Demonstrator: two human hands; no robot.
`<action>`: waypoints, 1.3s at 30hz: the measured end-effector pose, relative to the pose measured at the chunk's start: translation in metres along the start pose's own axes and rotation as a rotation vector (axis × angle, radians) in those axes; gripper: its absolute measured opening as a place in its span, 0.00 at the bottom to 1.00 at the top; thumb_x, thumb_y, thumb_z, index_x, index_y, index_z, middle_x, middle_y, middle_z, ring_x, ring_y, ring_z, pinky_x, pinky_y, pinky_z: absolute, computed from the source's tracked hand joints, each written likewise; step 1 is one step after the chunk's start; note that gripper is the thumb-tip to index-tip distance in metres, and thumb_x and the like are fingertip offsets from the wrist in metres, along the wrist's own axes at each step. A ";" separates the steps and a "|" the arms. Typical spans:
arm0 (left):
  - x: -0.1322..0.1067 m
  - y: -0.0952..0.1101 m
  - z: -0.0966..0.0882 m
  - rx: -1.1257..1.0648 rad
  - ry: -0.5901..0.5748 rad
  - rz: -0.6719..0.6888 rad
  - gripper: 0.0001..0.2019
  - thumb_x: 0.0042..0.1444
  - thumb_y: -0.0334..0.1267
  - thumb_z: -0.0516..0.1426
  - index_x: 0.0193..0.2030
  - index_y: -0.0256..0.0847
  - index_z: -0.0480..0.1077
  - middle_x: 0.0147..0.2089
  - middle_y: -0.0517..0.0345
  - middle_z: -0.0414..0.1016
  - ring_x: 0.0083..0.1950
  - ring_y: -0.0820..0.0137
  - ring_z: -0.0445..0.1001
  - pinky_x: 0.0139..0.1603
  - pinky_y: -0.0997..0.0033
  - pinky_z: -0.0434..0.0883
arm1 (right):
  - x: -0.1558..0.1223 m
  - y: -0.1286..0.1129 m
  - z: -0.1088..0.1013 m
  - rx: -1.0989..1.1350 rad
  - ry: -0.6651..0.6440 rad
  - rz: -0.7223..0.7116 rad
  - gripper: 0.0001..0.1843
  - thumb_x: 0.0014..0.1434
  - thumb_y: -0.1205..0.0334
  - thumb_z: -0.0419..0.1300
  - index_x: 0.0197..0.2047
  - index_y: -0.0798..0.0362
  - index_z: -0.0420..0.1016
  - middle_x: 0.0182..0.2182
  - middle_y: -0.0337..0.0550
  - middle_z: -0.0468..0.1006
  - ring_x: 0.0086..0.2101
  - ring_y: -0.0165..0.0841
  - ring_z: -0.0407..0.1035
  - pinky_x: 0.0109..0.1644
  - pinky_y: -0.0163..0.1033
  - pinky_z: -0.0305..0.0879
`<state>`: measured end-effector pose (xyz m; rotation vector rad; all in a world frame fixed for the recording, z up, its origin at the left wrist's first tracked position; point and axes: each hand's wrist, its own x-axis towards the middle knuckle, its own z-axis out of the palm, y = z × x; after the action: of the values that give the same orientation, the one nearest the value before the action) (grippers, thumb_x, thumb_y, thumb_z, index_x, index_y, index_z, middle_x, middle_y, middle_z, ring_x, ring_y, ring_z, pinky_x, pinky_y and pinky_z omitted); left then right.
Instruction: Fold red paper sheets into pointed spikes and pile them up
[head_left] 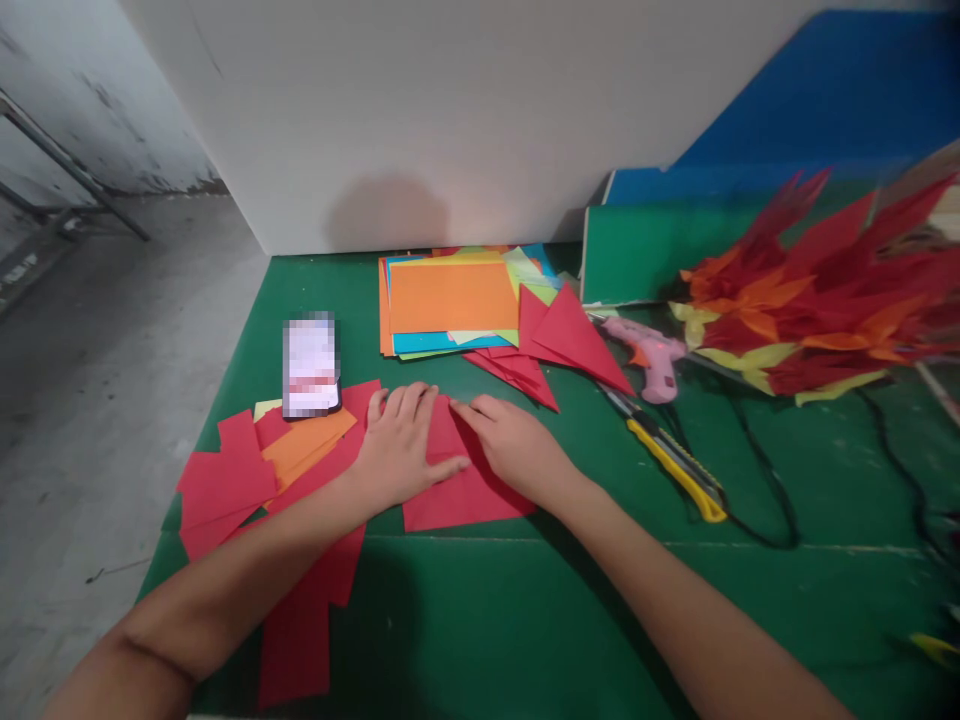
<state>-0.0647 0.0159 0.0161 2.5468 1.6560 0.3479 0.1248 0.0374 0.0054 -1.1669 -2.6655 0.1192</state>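
Note:
A sheet of red paper (465,500) lies on the green table before me, with an upper part that looks folded. My left hand (401,440) rests flat across its left side, fingers stretched out and thumb apart. At the paper's upper edge, my right hand (517,440) is closed, its fingers curled and the fingertips at the paper. Whether the edge is pinched or only pressed is hard to make out. Left of my hands lie red paper pieces (229,480) and orange pieces (307,445). Folded red triangles (577,335) lie just beyond my right hand.
A phone (310,365) stands among the scraps. Behind is a stack of coloured paper (454,298). To the right are a pink glue gun (649,350) with a black cord, a yellow utility knife (675,470) and a red-orange paper flame shape (810,300). A white board (450,110) rises behind.

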 end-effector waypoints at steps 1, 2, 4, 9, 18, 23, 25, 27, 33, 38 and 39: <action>0.001 -0.001 -0.002 0.013 0.002 -0.006 0.35 0.57 0.61 0.49 0.60 0.32 0.60 0.57 0.41 0.65 0.57 0.53 0.63 0.60 0.48 0.53 | 0.002 -0.003 -0.001 -0.013 -0.032 0.022 0.23 0.61 0.72 0.47 0.59 0.59 0.65 0.37 0.51 0.73 0.33 0.36 0.65 0.37 0.40 0.62; 0.003 -0.003 -0.004 0.027 0.001 -0.014 0.32 0.59 0.59 0.49 0.58 0.33 0.62 0.55 0.42 0.67 0.54 0.54 0.64 0.58 0.49 0.54 | 0.004 -0.005 -0.001 -0.019 -0.063 0.045 0.24 0.61 0.72 0.46 0.60 0.59 0.64 0.38 0.50 0.72 0.34 0.36 0.64 0.37 0.40 0.61; 0.005 -0.007 -0.009 0.059 -0.011 -0.027 0.24 0.61 0.54 0.48 0.53 0.35 0.65 0.49 0.45 0.69 0.50 0.56 0.66 0.54 0.52 0.57 | 0.007 -0.009 -0.003 -0.027 -0.101 0.073 0.26 0.61 0.73 0.45 0.62 0.60 0.61 0.38 0.50 0.72 0.34 0.37 0.64 0.37 0.40 0.59; 0.010 -0.018 -0.014 0.157 -0.013 -0.079 0.21 0.61 0.54 0.49 0.43 0.36 0.68 0.41 0.47 0.69 0.44 0.56 0.66 0.46 0.55 0.59 | 0.009 -0.013 -0.001 -0.031 -0.141 0.113 0.32 0.57 0.77 0.45 0.65 0.60 0.56 0.38 0.52 0.70 0.35 0.38 0.63 0.38 0.42 0.57; 0.011 -0.019 -0.011 -0.181 0.064 -0.114 0.12 0.55 0.44 0.58 0.40 0.38 0.63 0.38 0.53 0.69 0.40 0.62 0.68 0.40 0.62 0.65 | 0.001 -0.015 -0.001 -0.031 -0.049 0.239 0.17 0.62 0.70 0.45 0.50 0.58 0.69 0.36 0.49 0.71 0.34 0.38 0.64 0.36 0.39 0.54; 0.010 -0.017 -0.003 -0.557 0.185 -0.055 0.07 0.56 0.30 0.54 0.40 0.41 0.59 0.35 0.59 0.68 0.32 0.73 0.68 0.31 0.73 0.66 | -0.003 -0.014 -0.006 -0.082 -0.027 0.285 0.16 0.64 0.66 0.45 0.51 0.53 0.69 0.34 0.45 0.72 0.33 0.34 0.65 0.30 0.36 0.48; 0.009 -0.015 -0.002 -0.611 0.182 -0.005 0.06 0.56 0.31 0.54 0.39 0.41 0.60 0.35 0.59 0.68 0.32 0.74 0.67 0.31 0.73 0.67 | -0.003 -0.013 -0.007 -0.100 -0.014 0.306 0.16 0.64 0.66 0.46 0.51 0.50 0.70 0.34 0.44 0.72 0.32 0.33 0.65 0.28 0.36 0.46; 0.007 -0.014 -0.002 -0.591 0.166 0.072 0.05 0.56 0.31 0.54 0.39 0.41 0.61 0.37 0.57 0.69 0.35 0.72 0.69 0.36 0.71 0.70 | -0.003 -0.013 -0.006 -0.114 0.002 0.319 0.17 0.64 0.66 0.46 0.51 0.49 0.70 0.34 0.44 0.72 0.31 0.32 0.64 0.27 0.36 0.45; 0.007 -0.016 0.001 -0.382 0.172 0.298 0.08 0.59 0.27 0.50 0.42 0.37 0.68 0.45 0.49 0.74 0.48 0.65 0.71 0.50 0.59 0.71 | -0.006 -0.007 0.000 -0.094 0.098 0.261 0.17 0.64 0.65 0.46 0.49 0.52 0.73 0.32 0.45 0.74 0.30 0.32 0.65 0.29 0.36 0.49; 0.009 -0.018 0.002 -0.307 0.183 0.439 0.09 0.63 0.33 0.50 0.42 0.35 0.71 0.44 0.47 0.76 0.47 0.64 0.73 0.52 0.58 0.72 | -0.013 0.006 0.000 -0.013 0.122 0.114 0.17 0.66 0.64 0.46 0.49 0.54 0.75 0.30 0.45 0.74 0.31 0.32 0.65 0.33 0.35 0.55; 0.010 -0.018 0.001 -0.303 0.179 0.459 0.09 0.63 0.33 0.50 0.42 0.35 0.72 0.44 0.47 0.76 0.48 0.64 0.73 0.53 0.58 0.72 | -0.013 0.008 -0.001 -0.002 0.109 0.087 0.18 0.66 0.64 0.46 0.49 0.54 0.75 0.30 0.45 0.74 0.31 0.32 0.65 0.33 0.34 0.55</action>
<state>-0.0766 0.0320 0.0128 2.6858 0.9422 0.8105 0.1397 0.0334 0.0025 -1.2530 -2.5220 0.0650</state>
